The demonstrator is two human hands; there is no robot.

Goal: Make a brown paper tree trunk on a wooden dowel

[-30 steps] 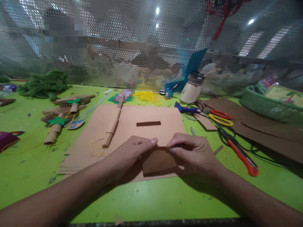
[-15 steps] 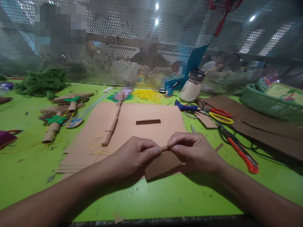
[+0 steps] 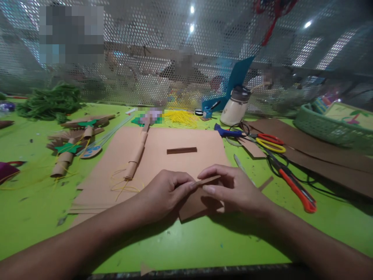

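Brown paper piece (image 3: 190,208) low over the near part of a stack of tan paper sheets (image 3: 171,136), between the two hands, its far edge turned into a narrow fold (image 3: 207,180). Left hand (image 3: 164,194) pinches the left end of that fold, thumb against fingers. Right hand (image 3: 240,190) at the other end, thumb and forefinger parted around the fold; firmness of any contact there, cannot tell. Step in hand, my reading: shaping a narrow fold along the edge. It calls for a steady left pinch and even finger pressure along the crease, keeping the strip straight. Just beyond, a pleated brown strip (image 3: 182,150) lies flat on the sheets; left of it, a rolled paper tube (image 3: 136,158) with loose yellow thread. Surface: bright green tabletop (image 3: 151,249), small scraps about. To the right, scissors (image 3: 271,146) with red and yellow handles, red utility knife (image 3: 298,192), green basket (image 3: 326,132). Far left, heap of green strands (image 3: 52,103). Room: perforated screen (image 3: 131,74) behind the table, blurred shapes past it, small bright lights (image 3: 191,28) high up.
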